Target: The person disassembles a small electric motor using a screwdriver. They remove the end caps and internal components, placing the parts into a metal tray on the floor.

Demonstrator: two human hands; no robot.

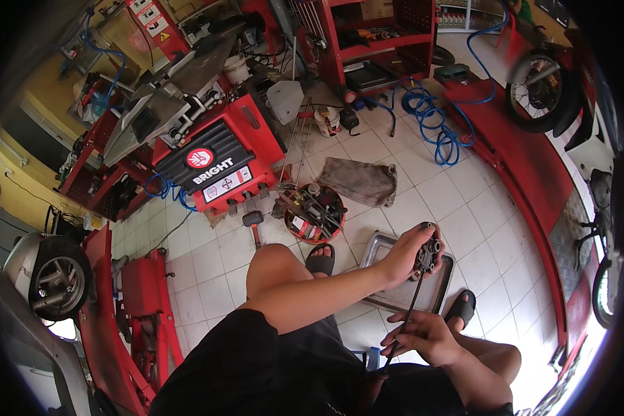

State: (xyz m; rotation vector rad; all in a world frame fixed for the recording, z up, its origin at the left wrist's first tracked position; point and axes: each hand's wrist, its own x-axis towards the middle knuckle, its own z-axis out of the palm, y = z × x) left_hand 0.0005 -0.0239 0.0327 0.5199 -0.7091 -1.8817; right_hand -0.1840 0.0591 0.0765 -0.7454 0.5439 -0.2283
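My left hand [405,258] is closed around a dark metal mechanical part [428,255] with several holes and bosses, held up above a shallow metal tray [433,295]. In my right hand [428,338] is a long thin-shafted screwdriver [412,305], gripped with the fingers along its shaft. Its tip meets the underside of the part, though the exact contact is hidden. The screwdriver's dark reddish handle [373,390] points down toward my lap.
A red tub of tools [341,220] stands on the tiled floor beside a mallet [253,220] and a dirty cloth [357,182]. Beyond are a red tyre machine [256,132] and a coiled blue hose [445,128]. Red lifts [523,163] with motorbikes flank both sides.
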